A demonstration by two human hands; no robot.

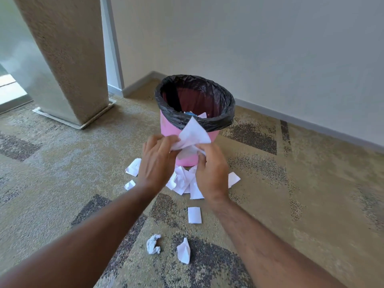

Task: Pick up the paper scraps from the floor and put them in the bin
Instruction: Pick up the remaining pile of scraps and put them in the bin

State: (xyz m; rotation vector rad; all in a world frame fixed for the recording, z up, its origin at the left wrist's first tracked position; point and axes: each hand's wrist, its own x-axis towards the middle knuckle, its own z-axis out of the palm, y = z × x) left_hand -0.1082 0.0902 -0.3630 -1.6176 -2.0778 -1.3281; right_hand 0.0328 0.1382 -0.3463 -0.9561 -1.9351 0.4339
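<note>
A pink bin (pixel 168 129) lined with a black bag (pixel 220 104) stands on the carpet near the wall. My left hand (pixel 158 161) and my right hand (pixel 212 173) together grip a white paper scrap (pixel 194 135), held in front of the bin just below its rim. A little paper lies inside the bin. Several white scraps lie on the floor: a pile (pixel 182 181) at the bin's foot, partly hidden by my hands, a flat piece (pixel 194 215), a crumpled ball (pixel 153 244) and a folded piece (pixel 184 250) nearer to me.
A textured square pillar (pixel 68 59) on a metal base stands at the left. A beige wall with a skirting board (pixel 311 123) runs behind the bin. Patterned carpet (pixel 311 194) spreads to the right and left.
</note>
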